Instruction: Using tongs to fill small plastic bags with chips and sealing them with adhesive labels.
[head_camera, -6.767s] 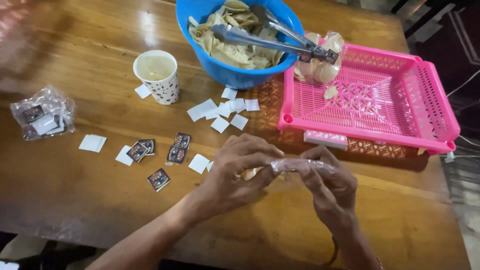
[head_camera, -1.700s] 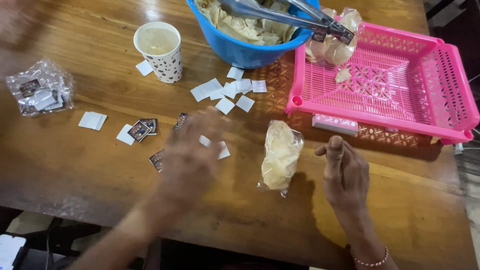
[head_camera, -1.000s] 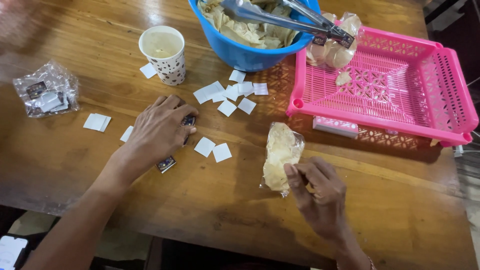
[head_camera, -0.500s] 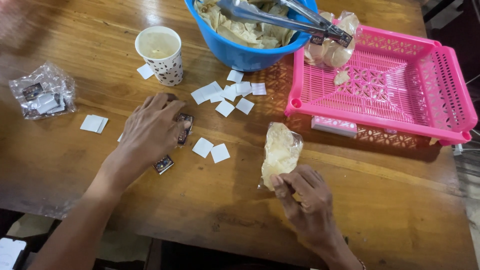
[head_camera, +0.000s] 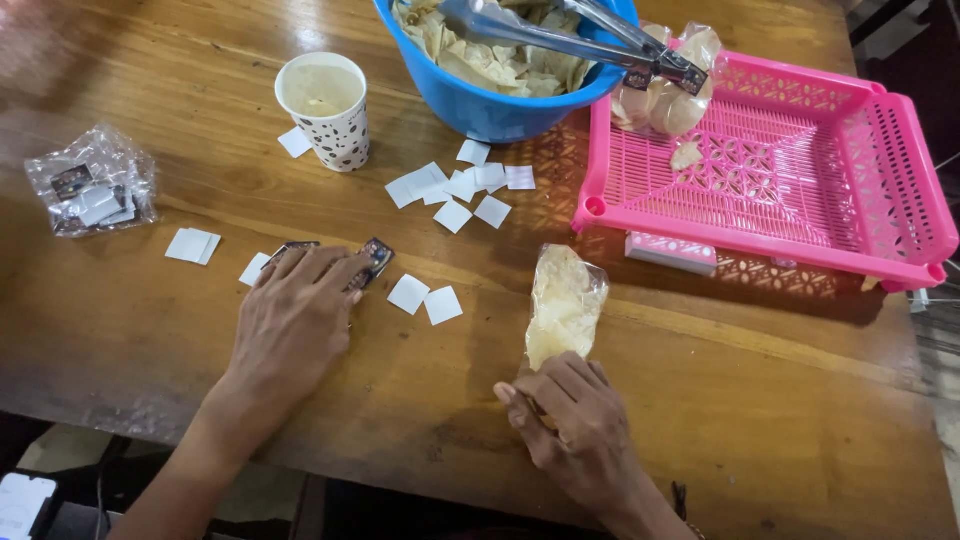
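Observation:
My left hand (head_camera: 292, 322) lies palm down on the wooden table (head_camera: 760, 410), fingers spread over small dark printed cards; one card (head_camera: 376, 256) shows at its fingertips. Whether it grips any card I cannot tell. My right hand (head_camera: 570, 430) pinches the near end of a clear plastic bag of pale crackers (head_camera: 562, 303) that lies on the table. Two white paper squares (head_camera: 425, 300) sit between the hands.
A blue bowl of crackers (head_camera: 500, 70) with metal tongs (head_camera: 560, 35) stands at the back. Right of it is a pink slotted tray (head_camera: 770, 180) holding another cracker bag (head_camera: 665, 95). A dotted paper cup (head_camera: 325, 110), scattered white squares (head_camera: 455, 190) and a small card packet (head_camera: 90, 190) lie left.
My left hand has slid back toward me over the dark cards. My right hand has moved down to the near end of the cracker bag and closed on it.

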